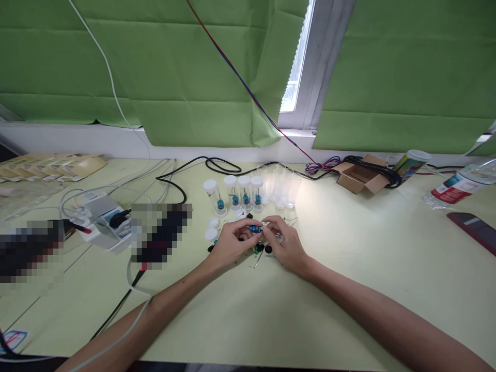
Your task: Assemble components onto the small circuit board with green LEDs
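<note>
Between the fingertips of both hands is a small blue metallic part (255, 229); its exact kind is too small to make out. My left hand (237, 240) pinches it from the left, and my right hand (284, 242) closes on its right end. Under and around the hands lie small black round pieces (268, 249), a green piece (256, 250) and a thin bent metal rod (253, 267). Just behind stand several clear tubes with white caps (244, 194), each with a blue part inside. White caps (211, 235) lie left of my left hand.
Clear tubes (281, 188) stand right of the capped ones. A cardboard box (358, 175) with black cable, a can (411, 164), a water bottle (461, 186) and a phone (473, 230) are at right. Cables and a white power strip (104, 222) spread at left, near brown envelopes (50, 166).
</note>
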{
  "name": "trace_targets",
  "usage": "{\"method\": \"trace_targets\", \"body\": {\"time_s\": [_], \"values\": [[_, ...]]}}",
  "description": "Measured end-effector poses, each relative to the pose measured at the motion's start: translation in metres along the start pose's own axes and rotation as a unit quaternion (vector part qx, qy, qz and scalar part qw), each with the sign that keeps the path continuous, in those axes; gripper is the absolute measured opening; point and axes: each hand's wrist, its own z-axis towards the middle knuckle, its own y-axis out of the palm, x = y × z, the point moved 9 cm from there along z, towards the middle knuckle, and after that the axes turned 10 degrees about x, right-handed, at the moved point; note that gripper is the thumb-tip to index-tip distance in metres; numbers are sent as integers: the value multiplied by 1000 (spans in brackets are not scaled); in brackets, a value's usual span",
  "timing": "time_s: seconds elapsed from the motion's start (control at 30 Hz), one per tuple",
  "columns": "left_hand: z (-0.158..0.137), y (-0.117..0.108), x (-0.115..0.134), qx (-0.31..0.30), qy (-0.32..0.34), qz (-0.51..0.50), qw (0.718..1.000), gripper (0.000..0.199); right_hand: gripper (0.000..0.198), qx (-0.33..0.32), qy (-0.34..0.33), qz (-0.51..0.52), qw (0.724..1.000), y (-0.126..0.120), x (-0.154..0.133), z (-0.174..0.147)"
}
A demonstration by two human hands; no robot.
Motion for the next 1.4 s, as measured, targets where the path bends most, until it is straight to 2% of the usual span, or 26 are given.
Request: {"method": "trace_targets", "body": {"time_s": [0.53, 0.9, 1.4], "values": [[-1, -1, 2, 6, -7, 7, 1000, 27, 20, -3, 36, -12, 999, 1, 6, 0], [1, -2, 2, 8, -12, -25, 1000, 30, 17, 19, -8, -18, 1000, -3, -3, 2], [-1, 0, 2, 0, 5, 20, 1000, 27, 19, -1, 14, -1, 1000, 0, 5, -1]]}}
